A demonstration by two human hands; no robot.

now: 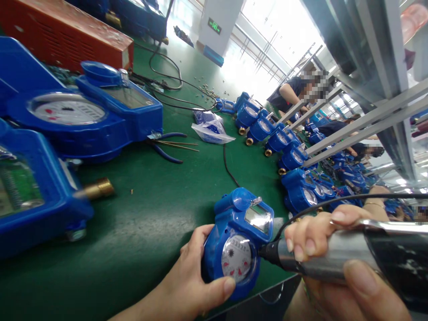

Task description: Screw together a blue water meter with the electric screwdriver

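Observation:
My left hand (190,278) is closed round a blue water meter (236,256) with a round white dial and a small display window. Its thumb lies against the meter's lower edge, fingers behind the left side. My right hand (374,287) grips a grey and black electric screwdriver (344,249) from below, thumb across the body. The driver's black nose points left and meets the meter's right side beside the dial; the bit's contact is hidden. Another hand (310,234), reaching in from the upper right, also wraps the driver's front; whose it is I cannot tell.
Large blue meters (83,116) stand at left, with pliers (170,149) beside them. Behind are a red metal box (73,38), a plastic bag of parts (214,127) and loose cable. A row of meters (279,140) lines the right, below metal rails. People work beyond.

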